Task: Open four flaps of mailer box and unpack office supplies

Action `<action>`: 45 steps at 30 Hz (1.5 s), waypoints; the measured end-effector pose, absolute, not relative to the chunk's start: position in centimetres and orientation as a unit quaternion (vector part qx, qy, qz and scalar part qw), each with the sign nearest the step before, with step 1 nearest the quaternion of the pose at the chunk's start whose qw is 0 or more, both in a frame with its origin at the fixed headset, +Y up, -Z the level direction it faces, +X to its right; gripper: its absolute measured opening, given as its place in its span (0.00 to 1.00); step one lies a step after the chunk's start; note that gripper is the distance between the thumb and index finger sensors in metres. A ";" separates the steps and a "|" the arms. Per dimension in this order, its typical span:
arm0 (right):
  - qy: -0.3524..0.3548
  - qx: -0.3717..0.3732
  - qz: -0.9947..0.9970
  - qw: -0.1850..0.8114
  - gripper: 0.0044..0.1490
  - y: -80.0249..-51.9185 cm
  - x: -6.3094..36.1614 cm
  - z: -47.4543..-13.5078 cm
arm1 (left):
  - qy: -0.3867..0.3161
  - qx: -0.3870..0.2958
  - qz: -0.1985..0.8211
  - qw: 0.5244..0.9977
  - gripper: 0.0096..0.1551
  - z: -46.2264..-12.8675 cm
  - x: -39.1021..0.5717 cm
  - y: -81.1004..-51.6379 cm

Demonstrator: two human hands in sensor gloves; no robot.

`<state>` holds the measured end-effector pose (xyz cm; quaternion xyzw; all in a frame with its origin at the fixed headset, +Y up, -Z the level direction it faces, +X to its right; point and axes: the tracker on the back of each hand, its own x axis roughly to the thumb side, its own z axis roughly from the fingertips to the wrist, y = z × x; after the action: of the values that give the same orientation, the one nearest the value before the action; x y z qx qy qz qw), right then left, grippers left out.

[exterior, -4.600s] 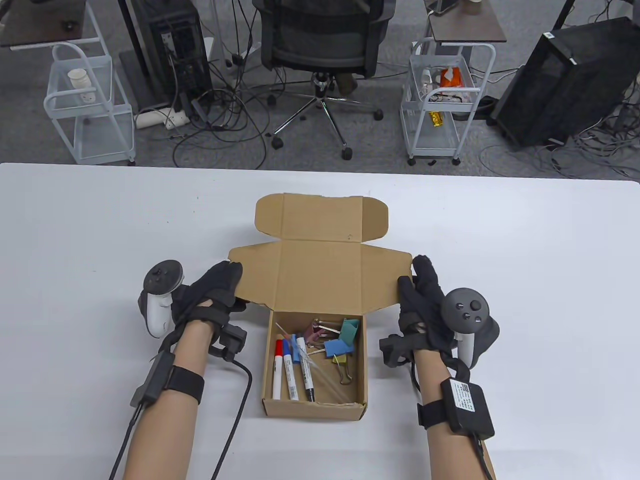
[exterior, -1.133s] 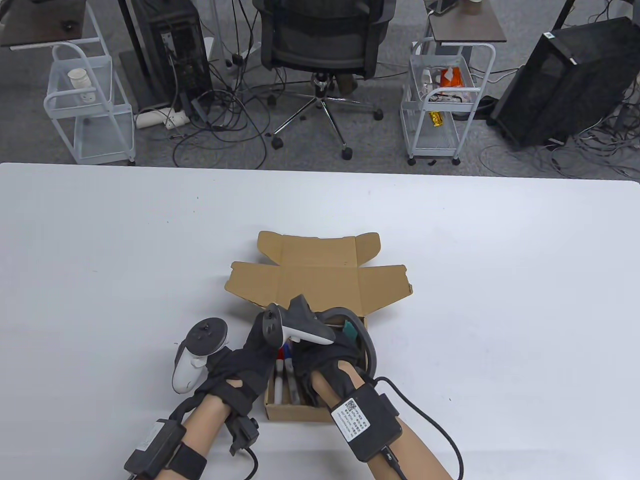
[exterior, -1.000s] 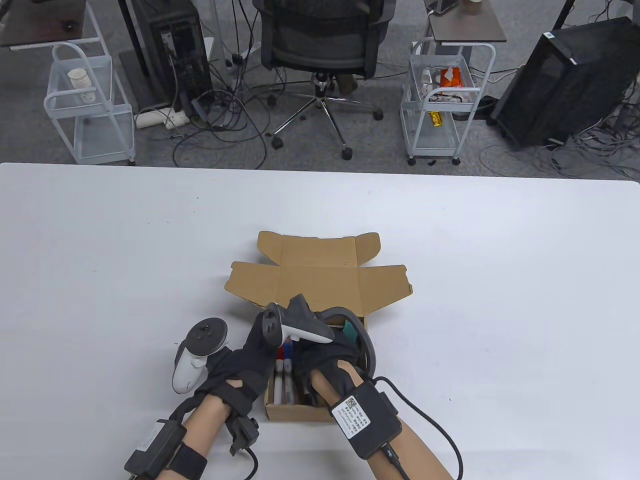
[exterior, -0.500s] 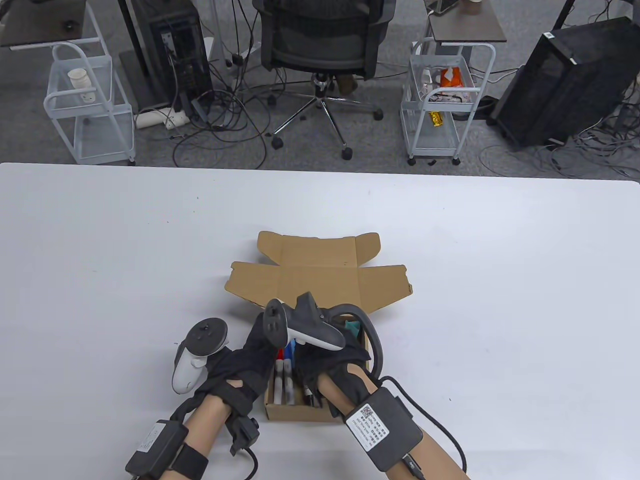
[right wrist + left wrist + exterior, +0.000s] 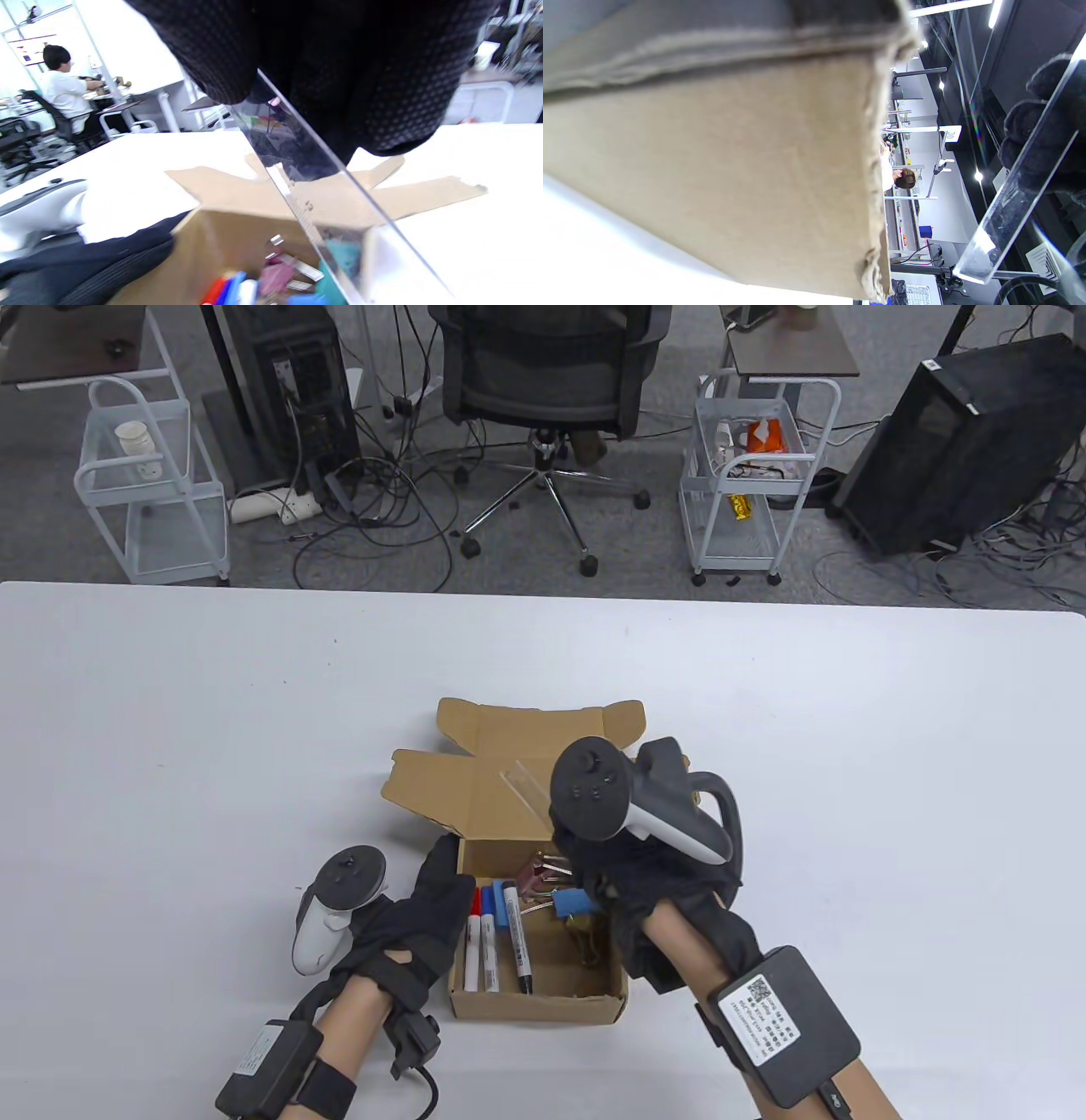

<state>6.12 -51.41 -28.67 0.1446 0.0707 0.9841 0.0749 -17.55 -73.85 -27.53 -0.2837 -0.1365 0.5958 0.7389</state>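
Cardboard mailer box (image 5: 534,976), flaps open, sits at your 12 o'clock, containing markers (image 5: 496,937) and binder clips (image 5: 556,891). Your right hand (image 5: 645,891) pinches a clear ruler (image 5: 530,791) above it; your left hand (image 5: 407,933) rests straight-fingered against its 9 o'clock wall.

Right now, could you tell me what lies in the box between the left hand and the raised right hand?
In the table view, three markers lie side by side in the mailer box between the left hand and right hand, beside binder clips.
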 end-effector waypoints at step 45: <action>-0.047 -0.036 0.958 -0.281 0.22 -73.1 24.3 -39.5 | -0.135 -0.282 0.608 0.729 0.48 -27.4 -17.6 -73.9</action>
<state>24.28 -73.08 -39.54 -0.0355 -0.0470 0.9578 -0.2813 -17.63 -73.88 -27.41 -0.2823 -0.1351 0.6082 0.7295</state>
